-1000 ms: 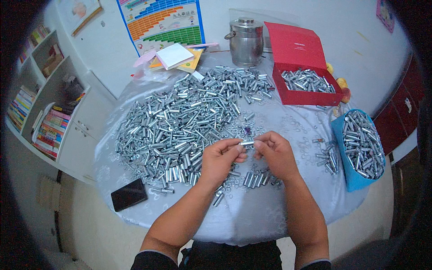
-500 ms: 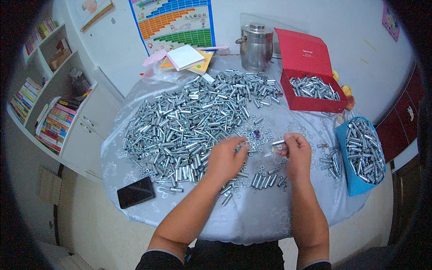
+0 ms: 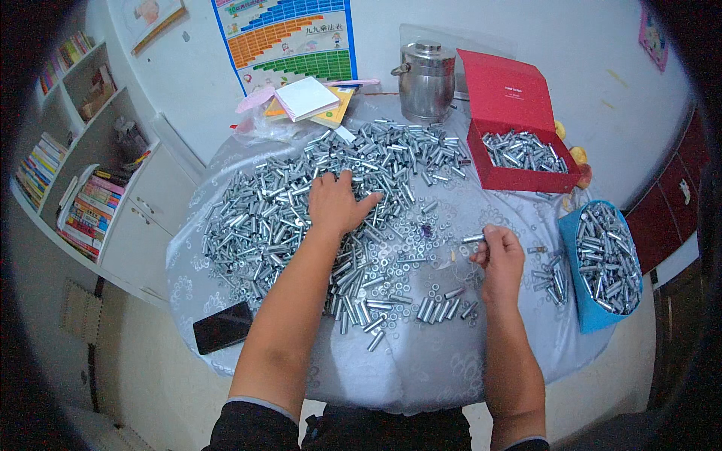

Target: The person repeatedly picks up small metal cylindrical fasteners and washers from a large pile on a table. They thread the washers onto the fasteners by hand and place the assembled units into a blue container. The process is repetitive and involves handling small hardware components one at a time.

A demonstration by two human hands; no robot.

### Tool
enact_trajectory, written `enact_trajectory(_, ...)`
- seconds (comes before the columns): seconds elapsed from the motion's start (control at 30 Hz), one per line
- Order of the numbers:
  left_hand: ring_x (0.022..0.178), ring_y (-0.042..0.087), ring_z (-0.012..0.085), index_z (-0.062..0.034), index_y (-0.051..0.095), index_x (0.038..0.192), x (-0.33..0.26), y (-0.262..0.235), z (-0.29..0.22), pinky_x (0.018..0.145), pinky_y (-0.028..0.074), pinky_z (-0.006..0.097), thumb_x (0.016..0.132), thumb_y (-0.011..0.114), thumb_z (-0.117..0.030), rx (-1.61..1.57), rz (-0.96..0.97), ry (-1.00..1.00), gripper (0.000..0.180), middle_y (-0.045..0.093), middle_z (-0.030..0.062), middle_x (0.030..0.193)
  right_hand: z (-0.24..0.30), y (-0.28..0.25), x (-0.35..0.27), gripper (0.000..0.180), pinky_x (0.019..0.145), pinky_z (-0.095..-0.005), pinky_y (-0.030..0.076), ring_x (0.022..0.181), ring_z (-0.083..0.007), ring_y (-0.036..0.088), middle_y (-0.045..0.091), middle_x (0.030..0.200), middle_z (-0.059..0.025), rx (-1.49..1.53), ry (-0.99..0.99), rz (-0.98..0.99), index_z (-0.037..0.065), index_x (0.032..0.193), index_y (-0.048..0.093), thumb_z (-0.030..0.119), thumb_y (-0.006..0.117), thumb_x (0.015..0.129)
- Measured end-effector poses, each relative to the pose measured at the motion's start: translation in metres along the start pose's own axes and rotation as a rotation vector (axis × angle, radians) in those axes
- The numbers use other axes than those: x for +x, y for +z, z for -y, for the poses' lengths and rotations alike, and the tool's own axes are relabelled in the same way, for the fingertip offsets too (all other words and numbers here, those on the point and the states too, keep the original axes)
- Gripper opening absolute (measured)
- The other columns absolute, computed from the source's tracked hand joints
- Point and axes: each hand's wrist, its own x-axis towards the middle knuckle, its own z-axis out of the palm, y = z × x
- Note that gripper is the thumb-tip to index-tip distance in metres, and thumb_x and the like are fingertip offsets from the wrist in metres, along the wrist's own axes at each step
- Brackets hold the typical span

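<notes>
Over the big heap of silver metal tubes [image 3: 263, 203] my left hand [image 3: 337, 204] lies with its fingers spread, fingertips down among the pieces. My right hand [image 3: 502, 259] pinches a short metal sleeve [image 3: 473, 239] between thumb and forefinger, held just above the cloth. Loose nuts and washers [image 3: 406, 267] are scattered between the two hands. A short row of tubes [image 3: 438, 308] lies in front of the right hand, and a small group of metal pieces [image 3: 555, 282] sits to its right.
At the right edge stands a blue bin [image 3: 594, 319] full of metal pieces. Behind it is an open red box [image 3: 526, 180], also holding metal pieces. A steel canister [image 3: 427, 83] and notebooks [image 3: 307, 99] stand at the back. A black phone [image 3: 222, 328] lies front left.
My left hand has moved away from me and to the left, from beside the loose nuts onto the heap, its fingers spreading. My right hand stays nearly in place with the sleeve.
</notes>
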Motion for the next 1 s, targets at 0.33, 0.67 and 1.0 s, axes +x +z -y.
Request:
enact_trajectory(0.33, 0.086, 0.063, 0.0369, -0.0029, 0.064, 0.104, -0.022, 0.006, -0.02, 0.075, 0.05, 0.046, 0.077, 0.059, -0.062, -0.065, -0.002, 0.132, 0.066, 0.064, 0.0214, 0.093, -0.005, 0.004, 0.003, 0.018, 0.053, -0.0245, 0.048, 0.053, -0.0067, 0.047, 0.053, 0.066, -0.0001, -0.01, 0.044, 0.042, 0.002, 0.084, 0.059, 0.019, 0.059, 0.092)
enact_trajectory(0.67, 0.087, 0.06, 0.0361, -0.0011, 0.065, 0.088, -0.059, -0.002, -0.057, 0.078, 0.047, 0.046, 0.074, 0.066, -0.055, -0.128, 0.027, 0.375, 0.056, 0.062, 0.018, 0.091, -0.009, -0.001, 0.007, 0.019, 0.052, -0.0239, 0.048, 0.054, -0.0066, 0.048, 0.054, 0.068, -0.0006, 0.013, 0.027, 0.033, 0.001, 0.087, 0.06, 0.02, 0.059, 0.093)
enact_trajectory(1.0, 0.104, 0.054, 0.0358, -0.0027, 0.064, 0.1, -0.102, -0.001, -0.079, 0.089, 0.042, 0.045, 0.078, 0.067, -0.04, -0.253, -0.009, 0.488, 0.044, 0.06, 0.0166, 0.107, -0.005, -0.012, 0.013, 0.019, 0.051, -0.0229, 0.048, 0.056, -0.0071, 0.05, 0.054, 0.069, -0.001, -0.029, -0.035, 0.013, 0.001, 0.087, 0.061, 0.019, 0.062, 0.091)
